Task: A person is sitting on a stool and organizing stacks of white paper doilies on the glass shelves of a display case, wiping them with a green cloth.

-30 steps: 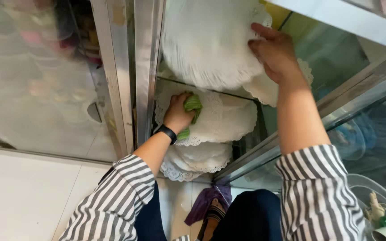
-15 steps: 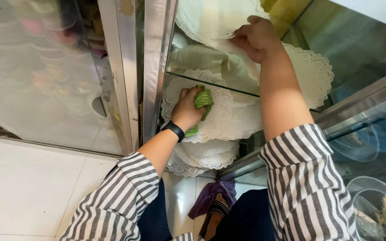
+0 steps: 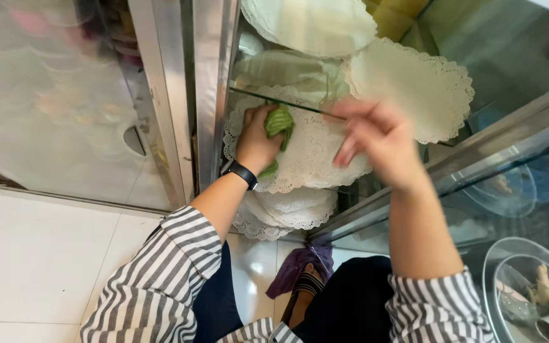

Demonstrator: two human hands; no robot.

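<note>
- Two hands are working inside a glass cabinet [image 3: 211, 95].
- Left hand [image 3: 257, 141] is gripping a green cloth [image 3: 279, 124] on a doily [image 3: 312, 152].
- Right hand [image 3: 376, 143], blurred, fingers loosely open, is hovering just beside the cloth.

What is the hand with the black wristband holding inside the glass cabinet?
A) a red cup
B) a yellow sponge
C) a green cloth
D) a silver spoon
C: the left hand grips a crumpled green cloth pressed against a white lace doily.

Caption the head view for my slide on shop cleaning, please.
Left hand presses a green cloth on a doily-lined glass shelf; right hand hovers alongside.
</note>
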